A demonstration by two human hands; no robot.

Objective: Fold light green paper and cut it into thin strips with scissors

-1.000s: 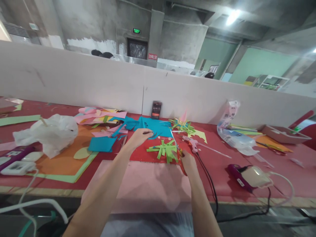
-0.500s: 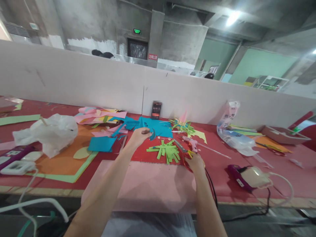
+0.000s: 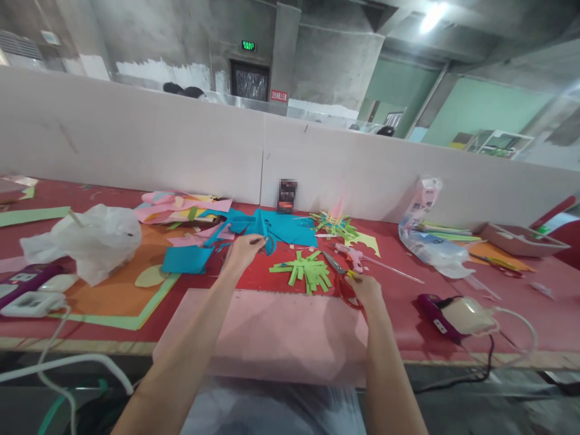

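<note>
My left hand [image 3: 247,251] is closed in a pinch on a curved blue paper strip [image 3: 271,244], held in front of a blue paper cone [image 3: 259,222]. My right hand [image 3: 368,291] has its fingers closed at the red and yellow handles of the scissors [image 3: 334,262], whose blades point away to the upper left. Between the hands, a fringed bunch of green paper strips [image 3: 308,272] lies on the red tabletop. A pink glue gun [image 3: 356,257] rests just beyond the scissors. Blue paper sheets [image 3: 294,229] lie behind my left hand.
A pink board [image 3: 272,332] lies at the table's front edge. Left are a crumpled plastic bag [image 3: 99,241], orange paper [image 3: 109,296] and pink scraps [image 3: 181,211]. Right are a power strip [image 3: 439,317], a plastic package [image 3: 430,248] and a tray [image 3: 521,240]. A white partition [image 3: 181,145] stands behind.
My left hand has moved a little left with the blue strip. My right hand has shifted slightly right along with the scissors. The view has tilted slightly.
</note>
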